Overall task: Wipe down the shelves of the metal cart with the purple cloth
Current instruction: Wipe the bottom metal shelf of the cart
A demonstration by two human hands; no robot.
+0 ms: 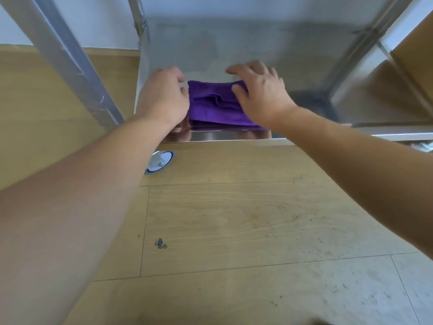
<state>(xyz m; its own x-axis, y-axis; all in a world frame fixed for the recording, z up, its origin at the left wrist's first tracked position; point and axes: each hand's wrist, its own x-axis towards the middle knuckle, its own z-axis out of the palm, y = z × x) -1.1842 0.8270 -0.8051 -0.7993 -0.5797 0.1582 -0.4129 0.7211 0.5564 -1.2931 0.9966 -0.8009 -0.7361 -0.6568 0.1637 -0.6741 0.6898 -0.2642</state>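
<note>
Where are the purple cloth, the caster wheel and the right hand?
purple cloth [212, 106]: head view, on its folded middle.
caster wheel [160, 161]: head view, on its metal bracket.
right hand [261, 95]: head view, on the back of the hand.

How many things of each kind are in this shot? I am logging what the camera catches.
Hands: 2, left hand and right hand, both at the cloth
Cloths: 1, purple cloth, folded on the shelf
Shelves: 1, metal shelf
Cart posts: 3, such as post
Casters: 1, caster
Total: 8
</note>
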